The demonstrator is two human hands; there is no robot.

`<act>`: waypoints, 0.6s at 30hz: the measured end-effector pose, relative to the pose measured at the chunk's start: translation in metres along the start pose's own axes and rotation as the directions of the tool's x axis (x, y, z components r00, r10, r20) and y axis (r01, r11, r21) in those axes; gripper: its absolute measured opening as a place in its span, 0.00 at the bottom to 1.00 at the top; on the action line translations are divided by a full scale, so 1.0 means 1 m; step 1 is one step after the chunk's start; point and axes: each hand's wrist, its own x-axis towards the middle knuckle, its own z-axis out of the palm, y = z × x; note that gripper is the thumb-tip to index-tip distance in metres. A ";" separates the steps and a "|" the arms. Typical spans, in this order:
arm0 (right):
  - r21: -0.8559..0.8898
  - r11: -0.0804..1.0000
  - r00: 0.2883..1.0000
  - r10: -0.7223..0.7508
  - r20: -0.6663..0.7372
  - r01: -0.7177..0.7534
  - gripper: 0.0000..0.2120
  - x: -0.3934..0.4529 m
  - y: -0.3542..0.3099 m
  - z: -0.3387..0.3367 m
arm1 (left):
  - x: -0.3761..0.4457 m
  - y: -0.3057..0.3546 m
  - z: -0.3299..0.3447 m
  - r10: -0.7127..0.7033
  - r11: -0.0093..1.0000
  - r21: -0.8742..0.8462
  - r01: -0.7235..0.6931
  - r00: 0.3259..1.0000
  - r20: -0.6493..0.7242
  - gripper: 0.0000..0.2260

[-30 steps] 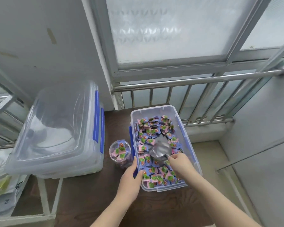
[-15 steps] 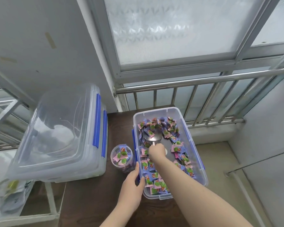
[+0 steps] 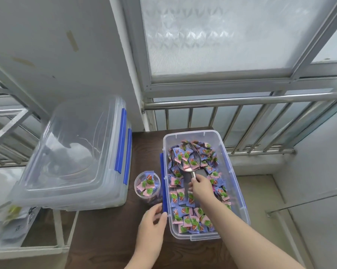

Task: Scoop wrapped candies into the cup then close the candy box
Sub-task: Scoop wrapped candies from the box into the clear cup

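Several more candies [image 3: 185, 158] now in the scoop [image 3: 189, 160] — right hand [image 3: 201, 186] still closed round its handle — left hand [image 3: 152, 222] loosely open.

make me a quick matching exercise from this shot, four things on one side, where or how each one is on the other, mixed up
Things:
1. metal scoop
2. cup
3. left hand
4. large clear lid

Places or states:
A. left of the candy box, holding some candies
B. at the box's near left corner
C. loaded with candies, held by the right hand
D. far left, off the box

Pairs: 1-C, 2-A, 3-B, 4-D
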 end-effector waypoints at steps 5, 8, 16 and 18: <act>-0.062 0.997 0.999 -0.044 0.032 0.046 0.12 -0.019 0.011 -0.026 | 0.011 -0.010 -0.025 -0.052 0.998 -0.033 0.045 0.960 -0.274 0.26; -0.072 0.995 0.996 -0.069 0.047 0.072 0.12 -0.035 0.017 -0.046 | 0.021 0.005 -0.033 0.002 1.000 0.013 0.002 0.965 -0.263 0.41; -0.094 0.987 0.955 -0.101 0.279 0.132 0.11 -0.083 -0.001 -0.092 | 0.050 0.031 -0.037 0.194 0.972 0.162 -0.168 0.968 -0.159 0.45; -0.149 0.974 0.936 -0.111 0.335 0.169 0.11 -0.098 -0.016 -0.096 | 0.056 0.028 -0.040 0.220 0.965 0.177 -0.194 0.965 -0.145 0.43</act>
